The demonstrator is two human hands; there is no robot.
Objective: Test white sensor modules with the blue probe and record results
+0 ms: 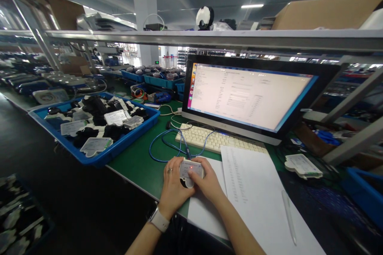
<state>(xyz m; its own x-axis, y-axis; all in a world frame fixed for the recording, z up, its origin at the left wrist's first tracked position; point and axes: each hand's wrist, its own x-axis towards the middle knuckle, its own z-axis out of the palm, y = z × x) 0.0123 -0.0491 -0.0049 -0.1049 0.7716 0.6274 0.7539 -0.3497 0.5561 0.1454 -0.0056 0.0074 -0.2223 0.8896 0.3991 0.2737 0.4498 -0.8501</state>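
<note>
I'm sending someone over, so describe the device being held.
Find the big monitor, then the keyboard below it. In front, the left hand and right hand hold a pale device. Unlike those seen in the blue tray, it shows a red light.

Left hand (175,185) curled beside curled right hand (208,181).

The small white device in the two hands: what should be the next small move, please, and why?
Perhaps check the monitor before the left hand and right hand let go of the device: its red light is lit, the blue cable seems plugged into its far edge, and the monitor shows text too small to read.
</note>
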